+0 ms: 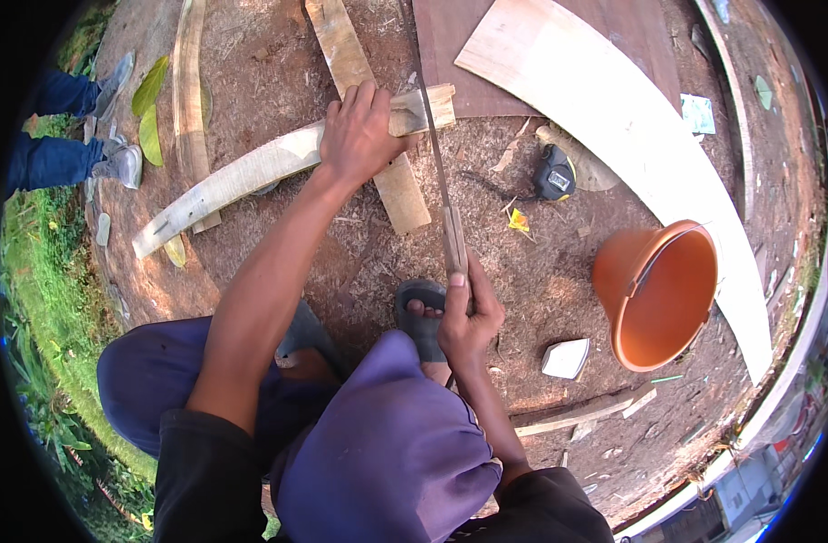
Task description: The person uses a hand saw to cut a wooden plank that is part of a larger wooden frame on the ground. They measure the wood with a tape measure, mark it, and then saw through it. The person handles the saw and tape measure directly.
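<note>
With our left hand [355, 136], fingers clamped, we hold the curved plank [264, 163] on a board [403, 196], maybe for steadiness; our right hand [469, 321] grips the long blade [438, 154] crossing its end.

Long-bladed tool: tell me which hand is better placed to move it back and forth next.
The right hand, most likely: its fingers are wrapped around the long-bladed tool at the near end, whereas the left hand lies over the curved plank.
</note>
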`<state>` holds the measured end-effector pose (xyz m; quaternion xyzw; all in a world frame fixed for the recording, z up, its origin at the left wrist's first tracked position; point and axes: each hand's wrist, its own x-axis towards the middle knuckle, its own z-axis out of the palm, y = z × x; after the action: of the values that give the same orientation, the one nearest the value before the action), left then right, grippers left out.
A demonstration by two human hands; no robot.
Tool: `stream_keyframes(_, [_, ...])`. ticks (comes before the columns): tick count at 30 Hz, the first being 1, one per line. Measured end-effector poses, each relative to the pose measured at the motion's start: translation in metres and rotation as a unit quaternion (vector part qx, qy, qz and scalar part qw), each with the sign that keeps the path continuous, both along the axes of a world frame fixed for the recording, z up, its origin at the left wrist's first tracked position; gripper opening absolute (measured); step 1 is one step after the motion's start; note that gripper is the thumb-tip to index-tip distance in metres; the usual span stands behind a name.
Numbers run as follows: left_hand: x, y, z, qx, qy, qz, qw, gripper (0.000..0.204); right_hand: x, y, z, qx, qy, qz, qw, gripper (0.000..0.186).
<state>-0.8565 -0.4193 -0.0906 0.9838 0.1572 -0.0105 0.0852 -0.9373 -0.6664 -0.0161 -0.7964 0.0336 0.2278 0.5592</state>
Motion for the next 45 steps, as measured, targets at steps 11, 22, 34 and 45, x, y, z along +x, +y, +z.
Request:
stream_keyframes(11, [0.002, -0.004, 0.005, -0.014, 0.03, 0.006, 0.999, 0.069, -0.026, -0.031, -0.015, 0.014, -0.117, 0.007, 0.993, 0.04])
stream_keyframes(22, [0.005, 0.005, -0.003, 0.001, 0.01, 0.022, 1.0, 0.068, -0.036, -0.052, -0.007, 0.016, -0.096, 0.013, 0.995, 0.039])
stream_keyframes(34, [0.006, 0.006, 0.003, -0.001, 0.034, 0.017, 0.999, 0.068, -0.033, -0.054, 0.0, 0.02, -0.144, 0.046, 0.988, 0.039])
stream_keyframes(45, [0.007, 0.01, 0.002, 0.008, -0.016, 0.022, 1.0, 0.065, -0.045, -0.074, 0.007, -0.013, -0.162, 0.079, 0.983, 0.04])
